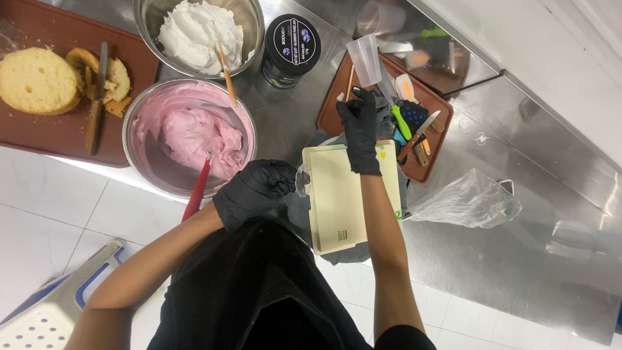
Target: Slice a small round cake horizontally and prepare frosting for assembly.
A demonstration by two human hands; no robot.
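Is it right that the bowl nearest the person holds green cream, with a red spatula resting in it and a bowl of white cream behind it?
Not quite: the cream in the near bowl is pink, not green, as the head view shows. The rest holds: a red spatula rests in it, and the bowl of white cream sits behind it.

We see both of our hands in black gloves, forearms bare. Our left hand (254, 190) sits near the body, left of centre, its fingers curled in and pinched together at the right side of the fist. Our right arm stretches farther out, nearly straight, and the right hand (361, 129) closes in a loose fist, knuckles up, wrist in line with the forearm.
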